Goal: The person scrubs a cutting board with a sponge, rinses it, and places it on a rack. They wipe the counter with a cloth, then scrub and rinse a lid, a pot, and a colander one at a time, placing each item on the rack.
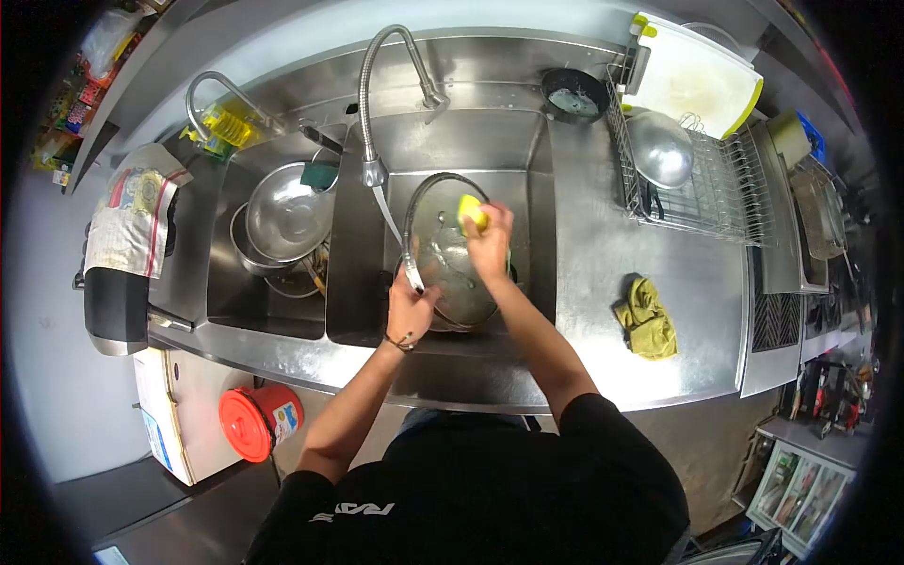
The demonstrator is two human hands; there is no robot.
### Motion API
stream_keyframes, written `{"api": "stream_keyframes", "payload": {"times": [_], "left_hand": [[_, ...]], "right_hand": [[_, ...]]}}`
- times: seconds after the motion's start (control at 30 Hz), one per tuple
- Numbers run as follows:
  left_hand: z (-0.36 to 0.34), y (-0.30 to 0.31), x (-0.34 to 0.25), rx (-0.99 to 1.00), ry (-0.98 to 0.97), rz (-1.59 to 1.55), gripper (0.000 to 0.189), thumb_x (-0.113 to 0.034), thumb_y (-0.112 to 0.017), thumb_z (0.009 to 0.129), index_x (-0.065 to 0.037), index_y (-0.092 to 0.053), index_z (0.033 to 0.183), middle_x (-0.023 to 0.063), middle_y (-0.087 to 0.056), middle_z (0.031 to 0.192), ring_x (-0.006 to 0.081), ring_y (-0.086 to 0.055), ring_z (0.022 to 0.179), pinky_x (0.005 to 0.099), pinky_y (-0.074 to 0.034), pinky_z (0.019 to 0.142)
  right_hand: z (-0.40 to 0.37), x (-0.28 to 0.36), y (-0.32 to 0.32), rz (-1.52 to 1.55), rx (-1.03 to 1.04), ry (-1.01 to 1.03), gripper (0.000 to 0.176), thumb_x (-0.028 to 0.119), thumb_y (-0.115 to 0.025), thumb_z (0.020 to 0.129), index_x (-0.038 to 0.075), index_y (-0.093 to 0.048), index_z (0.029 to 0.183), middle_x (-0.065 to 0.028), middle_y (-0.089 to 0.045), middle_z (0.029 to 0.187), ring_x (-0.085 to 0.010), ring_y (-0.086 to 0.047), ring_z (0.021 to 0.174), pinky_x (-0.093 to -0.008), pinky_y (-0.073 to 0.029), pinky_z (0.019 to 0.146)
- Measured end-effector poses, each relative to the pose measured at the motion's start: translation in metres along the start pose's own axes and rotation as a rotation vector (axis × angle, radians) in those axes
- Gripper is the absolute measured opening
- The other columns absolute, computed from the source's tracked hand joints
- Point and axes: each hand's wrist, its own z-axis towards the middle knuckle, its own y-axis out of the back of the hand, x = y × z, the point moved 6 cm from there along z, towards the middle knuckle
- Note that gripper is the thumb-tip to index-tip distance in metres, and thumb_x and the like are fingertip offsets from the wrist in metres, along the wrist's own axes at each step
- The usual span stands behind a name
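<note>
Over the right sink basin, a round glass lid [452, 268] with a dark rim is tilted under my hands. My left hand [411, 309] grips the lid at its lower left edge, where water from the tap [374, 171] runs down. The fingers of my right hand [490, 247] are closed on a yellow sponge [472, 215], which touches the upper right part of the lid. The lid's lower edge is partly hidden by my left hand.
The left basin holds a metal bowl [287, 212] and a pot [247, 247]. On the right counter are a green cloth [647, 320], a black pan [574, 96] and a dish rack [730, 193]. A red bucket [249, 426] stands below the counter.
</note>
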Motion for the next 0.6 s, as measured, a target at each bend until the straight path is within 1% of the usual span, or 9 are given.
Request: {"api": "stream_keyframes", "payload": {"times": [0.03,0.07,0.17,0.27,0.33,0.4,0.5,0.57,0.6], "left_hand": [[-0.001,-0.005,0.002,0.065,0.009,0.086,0.078,0.015,-0.042,0.075,-0.016,-0.018,0.142,0.0183,-0.051,0.121,0.0239,-0.061,0.089,0.0319,-0.056,0.065],[0.004,0.001,0.006,-0.024,-0.111,0.146,0.064,0.011,-0.051,0.071,-0.002,-0.035,0.132,0.0115,-0.060,0.101,0.0141,-0.059,0.075,0.0275,-0.052,0.059],[0.002,0.004,0.002,-0.046,0.024,-0.074,0.062,0.010,-0.053,0.071,-0.001,-0.037,0.130,0.0110,-0.062,0.097,0.0136,-0.059,0.075,0.0279,-0.051,0.062],[0.001,0.003,-0.003,-0.015,-0.062,0.119,0.060,0.009,-0.054,0.070,0.000,-0.040,0.127,0.0090,-0.061,0.097,0.0145,-0.058,0.077,0.0281,-0.049,0.070],[0.003,-0.003,0.003,0.038,-0.006,0.173,0.059,0.009,-0.054,0.070,0.000,-0.040,0.126,0.0088,-0.061,0.097,0.0149,-0.058,0.079,0.0281,-0.048,0.073],[0.005,-0.004,-0.002,-0.019,-0.220,0.136,0.057,0.009,-0.055,0.071,0.000,-0.041,0.126,0.0081,-0.061,0.094,0.0134,-0.058,0.077,0.0268,-0.048,0.069],[0.001,0.000,0.000,-0.029,-0.096,0.046,0.056,0.008,-0.054,0.072,0.000,-0.041,0.126,0.0073,-0.062,0.092,0.0123,-0.056,0.073,0.0251,-0.047,0.064],[-0.002,-0.003,-0.003,-0.053,-0.112,0.035,0.045,0.001,-0.056,0.078,-0.001,-0.046,0.122,0.0088,-0.062,0.079,0.0116,-0.054,0.061,0.0255,-0.045,0.056],[-0.001,0.000,-0.008,-0.106,-0.156,0.278,0.037,-0.005,-0.057,0.082,-0.001,-0.049,0.118,0.0102,-0.060,0.071,0.0118,-0.053,0.056,0.0269,-0.044,0.053]], "right_hand": [[0.005,0.027,-0.005,0.055,0.041,0.013,0.025,0.014,-0.060,0.081,0.002,-0.050,0.100,-0.0199,-0.050,0.098,-0.0361,-0.053,0.094,-0.0416,-0.042,0.081],[-0.005,0.054,-0.004,0.181,0.061,0.016,0.022,0.012,-0.060,0.081,0.002,-0.053,0.098,-0.0168,-0.054,0.091,-0.0345,-0.055,0.090,-0.0404,-0.042,0.079],[-0.023,0.045,0.009,-0.062,0.084,0.284,0.021,0.008,-0.060,0.079,0.004,-0.054,0.099,-0.0154,-0.057,0.095,-0.0370,-0.054,0.091,-0.0397,-0.041,0.080],[0.014,0.010,0.007,0.000,-0.067,-0.010,0.025,0.003,-0.061,0.076,0.002,-0.053,0.099,-0.0159,-0.055,0.098,-0.0345,-0.053,0.093,-0.0401,-0.041,0.082],[0.034,0.057,0.006,0.195,-0.163,0.041,0.024,-0.001,-0.059,0.076,0.000,-0.055,0.100,-0.0170,-0.053,0.104,-0.0335,-0.053,0.092,-0.0384,-0.043,0.080],[0.018,0.093,0.000,0.306,-0.067,0.133,0.025,-0.002,-0.057,0.077,0.001,-0.054,0.101,-0.0173,-0.052,0.103,-0.0337,-0.053,0.096,-0.0389,-0.043,0.083],[0.004,0.066,0.008,0.105,-0.048,0.248,0.030,-0.004,-0.053,0.075,0.001,-0.053,0.104,-0.0181,-0.051,0.104,-0.0353,-0.053,0.095,-0.0395,-0.043,0.085],[0.023,0.034,0.016,0.191,-0.132,0.081,0.033,-0.002,-0.053,0.074,0.001,-0.049,0.107,-0.0170,-0.051,0.104,-0.0341,-0.051,0.099,-0.0398,-0.044,0.084],[0.030,0.047,0.020,0.215,-0.164,0.134,0.036,-0.005,-0.053,0.072,0.002,-0.049,0.107,-0.0155,-0.051,0.105,-0.0323,-0.050,0.100,-0.0389,-0.042,0.085]]}}
